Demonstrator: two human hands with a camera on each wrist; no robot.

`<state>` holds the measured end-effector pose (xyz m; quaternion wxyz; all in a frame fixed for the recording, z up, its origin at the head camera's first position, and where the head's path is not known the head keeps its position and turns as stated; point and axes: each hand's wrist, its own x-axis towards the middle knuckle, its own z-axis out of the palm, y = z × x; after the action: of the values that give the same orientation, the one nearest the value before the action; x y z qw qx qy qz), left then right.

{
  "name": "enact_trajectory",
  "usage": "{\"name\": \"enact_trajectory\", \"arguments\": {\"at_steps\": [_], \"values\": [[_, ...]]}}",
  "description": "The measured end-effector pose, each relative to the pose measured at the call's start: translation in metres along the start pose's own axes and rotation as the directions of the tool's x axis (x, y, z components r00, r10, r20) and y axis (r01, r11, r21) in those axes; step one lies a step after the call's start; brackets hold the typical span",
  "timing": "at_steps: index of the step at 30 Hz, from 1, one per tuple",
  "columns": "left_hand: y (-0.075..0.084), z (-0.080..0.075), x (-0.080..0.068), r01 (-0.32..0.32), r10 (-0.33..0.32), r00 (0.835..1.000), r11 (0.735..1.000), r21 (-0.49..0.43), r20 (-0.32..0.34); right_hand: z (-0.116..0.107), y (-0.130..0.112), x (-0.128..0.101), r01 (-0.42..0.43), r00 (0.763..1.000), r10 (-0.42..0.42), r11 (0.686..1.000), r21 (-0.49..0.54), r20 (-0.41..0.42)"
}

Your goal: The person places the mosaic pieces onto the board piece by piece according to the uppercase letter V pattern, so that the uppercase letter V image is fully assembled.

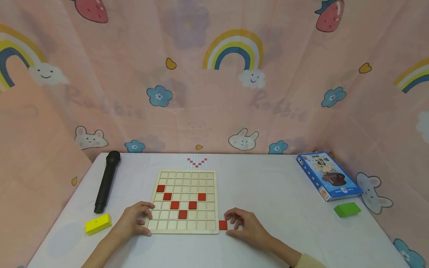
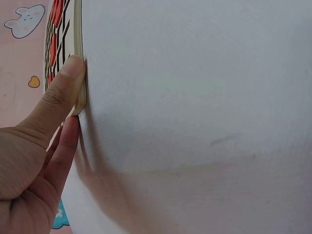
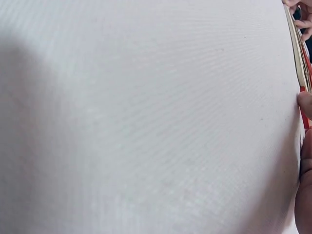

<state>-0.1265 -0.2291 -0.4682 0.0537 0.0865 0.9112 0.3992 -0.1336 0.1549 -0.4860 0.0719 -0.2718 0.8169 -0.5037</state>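
A cream grid board (image 1: 217,201) lies on the white table, with several red tiles (image 1: 182,214) set in its cells in a V shape. My left hand (image 1: 132,219) grips the board's left edge, thumb at the near corner and fingers farther up. In the left wrist view the thumb (image 2: 73,68) presses on the board's rim. Just right of the board's near corner, a loose red tile (image 1: 222,225) lies on the table. Beside it is my right hand (image 1: 249,227), thumb and forefinger apart around the tile. Only fingertips (image 3: 305,103) show near the tile in the right wrist view.
A printed pattern card (image 1: 197,162) lies behind the board. On the left are a black microphone (image 1: 107,182) and a yellow block (image 1: 98,224). A blue box (image 1: 330,176) and a green block (image 1: 347,210) stand at the right. Patterned pink cloth (image 1: 197,111) hangs behind the table.
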Motion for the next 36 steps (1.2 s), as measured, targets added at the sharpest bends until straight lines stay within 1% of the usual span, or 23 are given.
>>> {"name": "enact_trajectory", "arguments": {"at_steps": [1, 4, 6, 9, 11, 13, 17, 23, 31, 36], "values": [[0.0, 0.0, 0.0, 0.005, -0.005, 1.0, 1.0, 0.004, -0.002, 0.0, -0.005, 0.001, -0.003, 1.0, 0.003, 1.0, -0.002, -0.001], [0.001, 0.0, 0.0, 0.03, -0.03, 1.0, 0.999, 0.011, -0.008, 0.001, -0.008, 0.003, -0.005, 1.0, 0.005, 1.0, -0.011, -0.004], [0.002, 0.001, 0.0, 0.034, -0.034, 0.999, 0.999, 0.012, -0.006, 0.001, -0.001, 0.004, -0.009, 1.0, 0.009, 1.0, -0.006, -0.003], [0.002, 0.001, 0.0, 0.023, -0.023, 1.0, 1.0, 0.012, -0.003, 0.0, 0.01, 0.004, -0.003, 1.0, 0.003, 1.0, 0.008, -0.002], [0.002, 0.001, 0.0, 0.016, -0.016, 1.0, 1.0, 0.015, -0.002, -0.001, 0.012, 0.004, -0.017, 1.0, 0.017, 0.999, 0.028, -0.001], [0.002, 0.001, 0.0, 0.026, -0.026, 1.0, 1.0, 0.018, -0.005, -0.002, 0.013, 0.005, -0.043, 0.999, 0.044, 0.998, 0.05, -0.009], [0.003, 0.001, 0.0, 0.046, -0.046, 0.999, 0.999, 0.019, -0.01, -0.004, 0.012, 0.005, -0.095, 0.994, 0.099, 0.993, 0.068, -0.055], [0.002, 0.001, -0.001, 0.034, -0.034, 0.999, 0.999, 0.015, -0.011, -0.006, 0.007, 0.005, -0.165, 0.975, 0.176, 0.982, 0.088, -0.134], [0.001, 0.001, 0.0, 0.026, -0.026, 1.0, 1.0, 0.008, -0.01, -0.012, 0.003, 0.006, -0.252, 0.94, 0.282, 0.954, 0.164, -0.192], [0.001, 0.001, -0.001, 0.034, -0.034, 0.999, 0.999, 0.011, -0.012, -0.016, 0.002, 0.011, -0.28, 0.921, 0.322, 0.939, 0.2, -0.218]]}}
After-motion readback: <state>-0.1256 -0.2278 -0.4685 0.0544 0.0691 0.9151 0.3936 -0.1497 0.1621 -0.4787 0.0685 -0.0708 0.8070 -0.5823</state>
